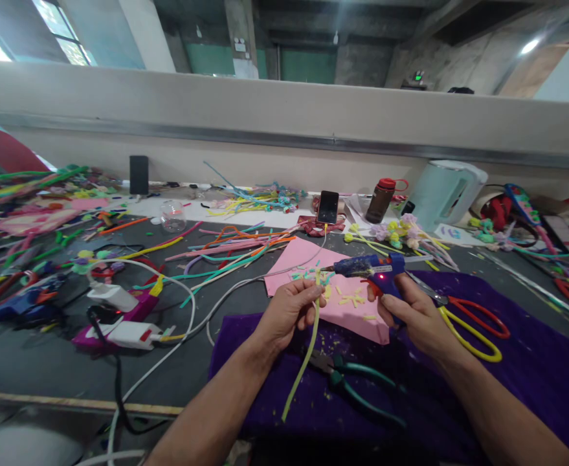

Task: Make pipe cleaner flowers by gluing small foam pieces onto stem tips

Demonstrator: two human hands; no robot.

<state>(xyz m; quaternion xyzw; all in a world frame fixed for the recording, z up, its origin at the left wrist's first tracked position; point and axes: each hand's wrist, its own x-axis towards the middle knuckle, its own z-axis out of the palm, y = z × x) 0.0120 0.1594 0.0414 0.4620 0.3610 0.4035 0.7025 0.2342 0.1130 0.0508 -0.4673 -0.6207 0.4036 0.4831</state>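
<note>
green-handled pliers lie nearest, on the purple cloth between the two forearms. just beyond, the left hand pinches a yellow-green pipe cleaner near its top end, the rest of it hanging down toward the near edge. the right hand is wrapped around the grip of a blue glue gun, whose nozzle points left toward the pinched end, close to it but not clearly touching. by the look of it the gluing step is in hand; the next move would call for bringing nozzle and tip together and squeezing out a small bead, with fingers kept off the hot end. under both lies a pink sheet sprinkled with short yellow cuttings. right of the gun, red and yellow scissors rest on the cloth. farther back on the surface, loose pipe cleaners, a phone and a brown bottle.
</note>
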